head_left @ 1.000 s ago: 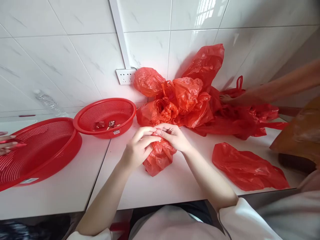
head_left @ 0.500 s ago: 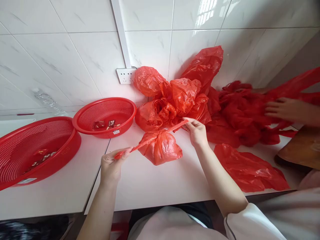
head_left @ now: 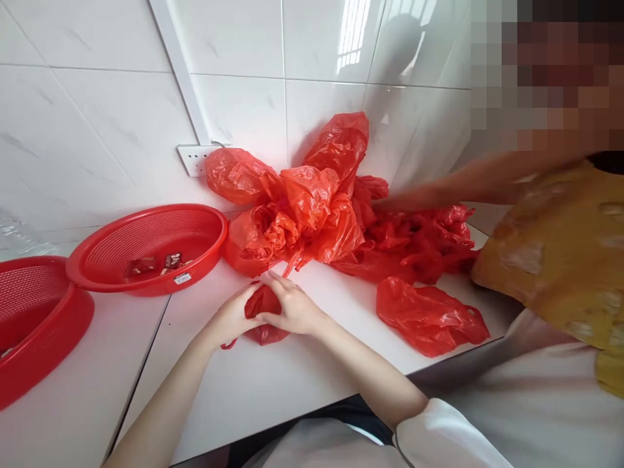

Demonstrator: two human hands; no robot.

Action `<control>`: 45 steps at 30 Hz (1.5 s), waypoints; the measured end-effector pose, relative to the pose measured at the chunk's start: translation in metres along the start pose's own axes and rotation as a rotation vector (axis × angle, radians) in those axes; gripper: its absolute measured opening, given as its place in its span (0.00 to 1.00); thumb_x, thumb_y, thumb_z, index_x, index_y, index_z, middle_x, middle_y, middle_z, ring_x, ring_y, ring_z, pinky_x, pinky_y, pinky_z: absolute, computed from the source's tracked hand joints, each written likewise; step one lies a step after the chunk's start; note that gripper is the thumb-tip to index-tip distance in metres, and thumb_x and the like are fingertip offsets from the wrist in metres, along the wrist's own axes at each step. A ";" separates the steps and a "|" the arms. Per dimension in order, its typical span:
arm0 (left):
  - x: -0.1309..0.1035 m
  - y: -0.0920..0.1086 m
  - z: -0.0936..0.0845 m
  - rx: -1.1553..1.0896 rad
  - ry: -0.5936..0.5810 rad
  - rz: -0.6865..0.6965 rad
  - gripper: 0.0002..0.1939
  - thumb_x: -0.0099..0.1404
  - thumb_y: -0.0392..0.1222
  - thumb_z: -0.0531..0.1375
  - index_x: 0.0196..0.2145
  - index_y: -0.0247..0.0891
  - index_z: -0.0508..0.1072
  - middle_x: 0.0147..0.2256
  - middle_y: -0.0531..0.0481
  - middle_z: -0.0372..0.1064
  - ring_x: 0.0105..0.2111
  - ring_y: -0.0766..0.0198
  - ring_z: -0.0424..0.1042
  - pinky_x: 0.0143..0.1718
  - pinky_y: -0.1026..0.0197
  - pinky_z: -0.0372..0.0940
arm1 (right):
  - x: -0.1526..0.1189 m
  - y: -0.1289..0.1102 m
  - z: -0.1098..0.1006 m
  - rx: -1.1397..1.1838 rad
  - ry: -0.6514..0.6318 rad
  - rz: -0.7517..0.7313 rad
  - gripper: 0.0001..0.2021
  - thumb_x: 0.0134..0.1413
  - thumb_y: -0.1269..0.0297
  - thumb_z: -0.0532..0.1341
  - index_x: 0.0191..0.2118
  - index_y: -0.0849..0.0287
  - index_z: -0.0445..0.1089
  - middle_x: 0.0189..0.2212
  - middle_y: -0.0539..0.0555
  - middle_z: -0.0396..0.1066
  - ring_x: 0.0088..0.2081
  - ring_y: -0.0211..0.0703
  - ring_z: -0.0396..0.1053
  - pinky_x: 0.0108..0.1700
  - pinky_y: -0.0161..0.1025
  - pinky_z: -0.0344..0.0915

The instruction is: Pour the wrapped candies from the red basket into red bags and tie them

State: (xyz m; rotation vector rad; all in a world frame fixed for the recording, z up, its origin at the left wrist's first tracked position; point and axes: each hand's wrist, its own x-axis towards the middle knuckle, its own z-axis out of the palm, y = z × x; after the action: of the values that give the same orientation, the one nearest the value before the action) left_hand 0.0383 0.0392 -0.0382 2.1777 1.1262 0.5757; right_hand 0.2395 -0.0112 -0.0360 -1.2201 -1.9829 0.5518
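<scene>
A small filled red plastic bag [head_left: 270, 336] rests on the white table in front of me, partly covered by my hands. My left hand [head_left: 234, 314] and my right hand [head_left: 295, 304] meet over its top, with thumbs and fingers curved round the gathered part. One bag handle pokes out beyond the right fingers; a red end shows below the left wrist. Whether a knot lies between the fingers is hidden. Just behind stands a heap of filled red bags [head_left: 309, 195].
Two red perforated baskets [head_left: 146, 218] with small wrapped items are on the left. A flat red bag [head_left: 429, 315] lies on the right. A co-worker's arm [head_left: 448, 188] reaches into piled bags [head_left: 414, 240]. A socket [head_left: 192, 159] is on the tiled wall.
My hands have come together over the bag, from holding its handles stretched apart. The view has swung right, bringing more of the co-worker into sight.
</scene>
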 end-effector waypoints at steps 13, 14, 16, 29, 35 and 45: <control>-0.005 -0.003 -0.004 -0.172 0.119 0.002 0.28 0.62 0.51 0.60 0.58 0.40 0.65 0.58 0.43 0.66 0.58 0.52 0.66 0.60 0.52 0.60 | -0.003 0.016 -0.038 0.200 0.128 0.153 0.09 0.51 0.74 0.60 0.38 0.60 0.75 0.35 0.52 0.76 0.36 0.41 0.72 0.41 0.36 0.66; -0.005 -0.009 -0.006 -0.149 0.192 -0.021 0.26 0.62 0.52 0.59 0.55 0.39 0.67 0.56 0.43 0.68 0.57 0.51 0.66 0.60 0.52 0.59 | -0.007 0.013 -0.050 0.196 0.188 0.165 0.08 0.52 0.72 0.60 0.38 0.59 0.75 0.35 0.52 0.76 0.36 0.41 0.72 0.41 0.37 0.66; -0.002 -0.022 -0.005 -0.097 0.316 -0.080 0.20 0.63 0.51 0.57 0.49 0.38 0.71 0.51 0.44 0.72 0.53 0.52 0.69 0.57 0.53 0.61 | -0.019 0.002 -0.075 0.198 0.313 0.185 0.08 0.55 0.68 0.60 0.40 0.58 0.74 0.36 0.53 0.75 0.37 0.42 0.72 0.42 0.38 0.66; 0.080 0.139 0.135 0.111 -0.248 0.814 0.40 0.57 0.59 0.64 0.63 0.40 0.62 0.65 0.38 0.53 0.65 0.45 0.51 0.65 0.44 0.49 | -0.204 -0.060 -0.153 0.462 0.490 0.281 0.05 0.49 0.60 0.66 0.28 0.52 0.71 0.23 0.52 0.62 0.23 0.43 0.60 0.27 0.42 0.58; 0.074 0.176 0.205 0.102 -0.470 0.861 0.15 0.64 0.43 0.58 0.48 0.43 0.76 0.53 0.43 0.70 0.53 0.50 0.68 0.56 0.49 0.61 | -0.228 -0.060 -0.159 0.404 0.545 0.258 0.04 0.47 0.59 0.66 0.28 0.50 0.72 0.21 0.52 0.61 0.23 0.45 0.57 0.26 0.43 0.55; 0.043 0.055 0.027 -0.474 0.000 0.010 0.14 0.63 0.50 0.62 0.40 0.38 0.74 0.41 0.46 0.76 0.41 0.57 0.75 0.44 0.58 0.69 | -0.224 -0.049 -0.164 0.342 0.665 0.366 0.04 0.50 0.61 0.65 0.30 0.54 0.72 0.26 0.53 0.65 0.27 0.44 0.62 0.29 0.41 0.60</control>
State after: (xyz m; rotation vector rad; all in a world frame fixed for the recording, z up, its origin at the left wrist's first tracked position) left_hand 0.1100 0.0414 -0.0153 1.7738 0.8708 0.7602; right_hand 0.4004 -0.2352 0.0220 -1.3306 -1.0727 0.5423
